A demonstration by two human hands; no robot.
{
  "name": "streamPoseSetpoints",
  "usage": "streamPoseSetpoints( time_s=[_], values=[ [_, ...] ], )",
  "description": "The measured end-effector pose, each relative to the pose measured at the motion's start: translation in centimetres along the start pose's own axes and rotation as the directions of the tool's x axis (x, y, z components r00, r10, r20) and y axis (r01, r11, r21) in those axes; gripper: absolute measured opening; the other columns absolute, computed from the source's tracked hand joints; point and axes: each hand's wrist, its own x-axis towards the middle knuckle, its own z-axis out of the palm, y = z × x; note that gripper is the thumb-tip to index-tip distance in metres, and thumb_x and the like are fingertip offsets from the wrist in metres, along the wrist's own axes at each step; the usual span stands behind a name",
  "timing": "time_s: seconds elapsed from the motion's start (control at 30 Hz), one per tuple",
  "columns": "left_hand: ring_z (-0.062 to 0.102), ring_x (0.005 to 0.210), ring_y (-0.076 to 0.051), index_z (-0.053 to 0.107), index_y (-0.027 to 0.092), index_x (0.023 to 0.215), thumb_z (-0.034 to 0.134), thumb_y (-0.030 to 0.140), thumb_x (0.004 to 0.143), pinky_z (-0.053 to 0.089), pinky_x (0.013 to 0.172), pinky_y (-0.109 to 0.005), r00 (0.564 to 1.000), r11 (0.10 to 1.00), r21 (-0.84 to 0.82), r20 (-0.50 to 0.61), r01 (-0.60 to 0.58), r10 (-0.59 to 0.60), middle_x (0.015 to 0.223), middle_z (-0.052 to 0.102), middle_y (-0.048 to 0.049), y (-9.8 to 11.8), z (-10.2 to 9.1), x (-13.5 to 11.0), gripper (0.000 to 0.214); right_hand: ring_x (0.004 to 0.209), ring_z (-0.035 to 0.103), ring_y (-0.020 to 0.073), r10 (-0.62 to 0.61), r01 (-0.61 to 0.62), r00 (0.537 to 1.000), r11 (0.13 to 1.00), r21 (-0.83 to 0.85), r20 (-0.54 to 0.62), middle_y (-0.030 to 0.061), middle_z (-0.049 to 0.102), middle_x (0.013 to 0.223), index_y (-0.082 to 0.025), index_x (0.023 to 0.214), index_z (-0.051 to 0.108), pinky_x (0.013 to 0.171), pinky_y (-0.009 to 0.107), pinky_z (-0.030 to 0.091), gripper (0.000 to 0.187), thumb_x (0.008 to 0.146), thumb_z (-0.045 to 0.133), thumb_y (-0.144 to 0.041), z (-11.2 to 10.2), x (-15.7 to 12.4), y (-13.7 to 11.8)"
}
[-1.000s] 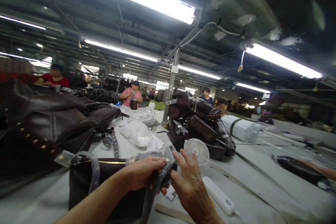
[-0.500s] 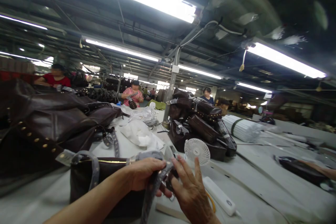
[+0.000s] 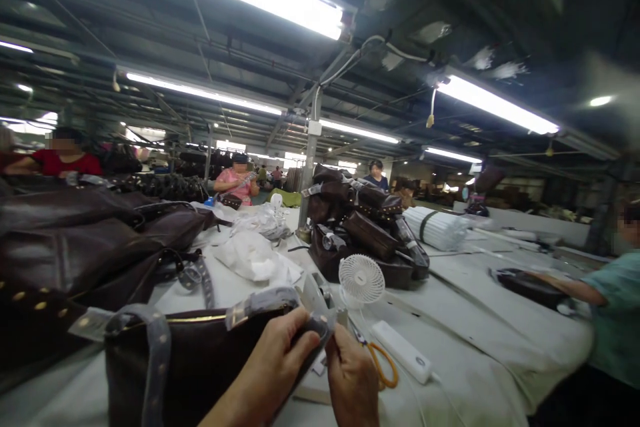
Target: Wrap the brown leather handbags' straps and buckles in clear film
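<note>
A dark brown leather handbag (image 3: 200, 360) with a gold zip lies in front of me, its straps (image 3: 156, 360) wrapped in clear film. My left hand (image 3: 280, 360) is closed around a film-wrapped strap (image 3: 323, 325) at the bag's right end. Close beside it, my right hand (image 3: 353, 370) pinches at the end of that strap's wrapping; its fingertips are partly hidden. Just behind the hands stands a grey-white object (image 3: 316, 292) whose kind I cannot make out. Scissors with orange handles (image 3: 384, 367) lie right of my right hand.
A small white fan (image 3: 363, 279) and a white power strip-like block (image 3: 403, 350) with a cable are to the right. Brown bags pile up at left (image 3: 65, 240) and behind (image 3: 370, 227). A co-worker in a teal shirt (image 3: 613, 307) reaches toward a dark bag (image 3: 530, 287).
My right hand has gone from spread fingers to a pinch at the strap. My left hand has turned and come nearer. The view has swung right, bringing the teal-shirted co-worker into sight.
</note>
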Motion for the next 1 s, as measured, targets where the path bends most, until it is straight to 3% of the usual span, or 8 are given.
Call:
streamPoseSetpoints(
  time_s=[0.1,0.23,0.33,0.43,0.57,0.63,0.83,1.0],
  values=[
    [0.051,0.07,-0.016,0.045,0.019,0.074,0.042,0.028,0.09,0.034,0.064,-0.026,0.995,0.975,0.199,-0.015,-0.098,0.103,0.076,0.057,-0.003,-0.6,0.6,-0.9,0.019,0.064,0.06,0.0187,0.256,-0.278,0.96,0.9,0.335,0.109,0.0031,0.068,0.068,-0.02,0.074,0.069,0.059,0.025,0.044,0.034,0.086,0.052,-0.047,0.6,-0.1,-0.8],
    [0.053,0.068,-0.016,0.047,0.019,0.075,0.038,0.024,0.092,0.034,0.061,-0.025,0.981,0.924,0.334,0.01,-0.187,0.195,0.079,0.06,-0.0054,-1.8,0.9,-1.7,0.02,0.066,0.058,0.0167,0.409,-0.585,0.81,0.495,0.643,0.421,0.0005,0.066,0.068,-0.018,0.076,0.07,0.058,0.023,0.045,0.027,0.072,0.069,-0.045,1.0,-0.5,-2.0],
    [0.053,0.066,-0.015,0.048,0.02,0.073,0.044,0.024,0.091,0.035,0.06,-0.023,0.988,0.942,0.303,-0.01,-0.142,0.152,0.076,0.06,-0.0038,-2.2,1.0,-2.3,0.019,0.056,0.051,0.0111,0.432,-0.676,0.712,0.208,0.707,0.554,-0.0027,0.061,0.063,-0.017,0.079,0.07,0.051,0.02,0.039,0.028,0.068,0.076,-0.043,1.1,-1.1,-2.5],
    [0.054,0.067,-0.015,0.052,0.019,0.076,0.049,0.025,0.089,0.037,0.062,-0.022,0.994,0.983,0.181,-0.101,-0.028,0.047,0.073,0.059,-0.0018,-2.5,1.5,-3.1,0.014,0.056,0.052,0.0107,0.433,-0.657,0.701,0.085,0.749,0.567,-0.0014,0.063,0.066,-0.017,0.079,0.069,0.049,0.02,0.039,0.03,0.065,0.08,-0.041,0.9,-1.4,-3.2],
    [0.054,0.068,-0.014,0.049,0.02,0.091,0.053,0.023,0.087,0.04,0.064,-0.021,0.978,0.999,-0.048,-0.207,0.002,-0.012,0.074,0.058,0.0013,-2.9,1.7,-3.8,0.006,0.05,0.053,0.0098,0.472,-0.692,0.631,-0.018,0.722,0.616,-0.0013,0.065,0.064,-0.016,0.08,0.07,0.044,0.019,0.037,0.037,0.058,0.085,-0.043,0.3,-1.1,-4.4],
    [0.053,0.068,-0.013,0.048,0.021,0.098,0.053,0.02,0.086,0.04,0.065,-0.021,0.986,0.997,-0.076,-0.164,-0.021,0.008,0.075,0.058,0.0025,-3.0,1.4,-4.0,0.013,0.045,0.05,0.0083,0.484,-0.722,0.57,-0.092,0.686,0.665,-0.0023,0.064,0.061,-0.016,0.081,0.07,0.041,0.018,0.034,0.041,0.053,0.088,-0.04,-0.1,-0.8,-4.9],
    [0.052,0.069,-0.011,0.052,0.02,0.1,0.053,0.009,0.081,0.038,0.063,-0.019,0.999,0.999,-0.01,0.037,-0.033,0.034,0.077,0.059,0.0036,-2.8,0.0,-4.5,0.022,0.029,0.023,-0.0006,0.408,-0.779,0.235,-0.464,0.421,0.882,-0.0122,0.039,0.034,-0.017,0.049,0.048,0.032,0.014,0.014,0.04,0.046,0.087,-0.024,-0.5,-0.8,-4.3],
    [0.056,0.071,-0.014,0.054,0.019,0.091,0.054,0.008,0.084,0.037,0.064,-0.021,0.979,0.949,0.261,0.148,-0.176,0.141,0.08,0.064,-0.0001,-3.1,-0.8,-5.3,0.013,0.03,0.009,-0.0018,0.118,-0.854,0.175,-0.477,0.21,0.978,-0.0171,0.02,0.03,-0.019,0.047,0.038,0.031,0.013,0.01,0.043,0.054,0.081,-0.02,-1.1,-1.7,-2.5]
  ],
)
